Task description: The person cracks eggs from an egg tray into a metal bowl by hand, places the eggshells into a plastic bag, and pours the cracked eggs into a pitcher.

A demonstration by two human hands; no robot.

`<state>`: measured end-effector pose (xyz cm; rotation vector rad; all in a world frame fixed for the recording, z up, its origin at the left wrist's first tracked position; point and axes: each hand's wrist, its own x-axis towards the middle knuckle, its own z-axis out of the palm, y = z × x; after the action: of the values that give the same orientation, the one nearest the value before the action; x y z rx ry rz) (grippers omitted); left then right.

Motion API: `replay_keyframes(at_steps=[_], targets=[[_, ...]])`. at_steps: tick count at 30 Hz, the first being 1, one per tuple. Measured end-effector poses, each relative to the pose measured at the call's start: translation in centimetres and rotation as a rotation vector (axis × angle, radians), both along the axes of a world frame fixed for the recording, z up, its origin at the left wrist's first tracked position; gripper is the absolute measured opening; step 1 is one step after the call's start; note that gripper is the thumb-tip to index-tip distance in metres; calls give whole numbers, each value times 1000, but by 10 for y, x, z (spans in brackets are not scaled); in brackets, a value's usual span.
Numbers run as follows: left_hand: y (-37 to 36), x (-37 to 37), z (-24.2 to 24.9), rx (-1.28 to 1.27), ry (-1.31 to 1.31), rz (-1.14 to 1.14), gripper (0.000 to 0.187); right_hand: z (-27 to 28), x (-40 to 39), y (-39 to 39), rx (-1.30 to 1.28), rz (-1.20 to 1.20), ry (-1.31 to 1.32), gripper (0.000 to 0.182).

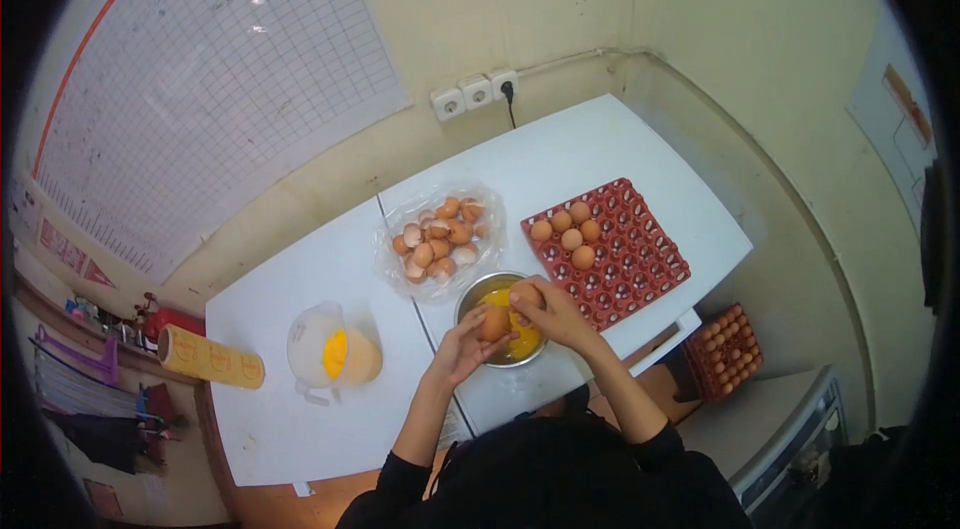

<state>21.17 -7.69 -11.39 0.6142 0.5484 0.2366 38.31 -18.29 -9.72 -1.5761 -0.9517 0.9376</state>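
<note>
My left hand [462, 349] is closed around a brown egg [494, 324], held over the near left part of a steel bowl [463, 314]. Just above and to the right, my right hand [556, 313] grips another rounded brown egg piece [524, 296] with its fingertips. The two pieces are close together; I cannot tell whether they are whole eggs or halves of one shell. Yellow raw egg [528, 337] shows inside the bowl beneath my hands.
Behind the bowl, a clear plastic bag [383, 259] holds broken eggshells. A red egg tray [640, 259] with several eggs stands right. A clear jug [305, 344] with yellow contents and a film roll [212, 357] are left. Another filled egg tray [708, 381] sits lower right.
</note>
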Motion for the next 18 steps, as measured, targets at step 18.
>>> replay_keyframes(at_steps=[18], targets=[[12,14,-27,-41,6,-17,33,43,-46,7,541,-223,-649,41]])
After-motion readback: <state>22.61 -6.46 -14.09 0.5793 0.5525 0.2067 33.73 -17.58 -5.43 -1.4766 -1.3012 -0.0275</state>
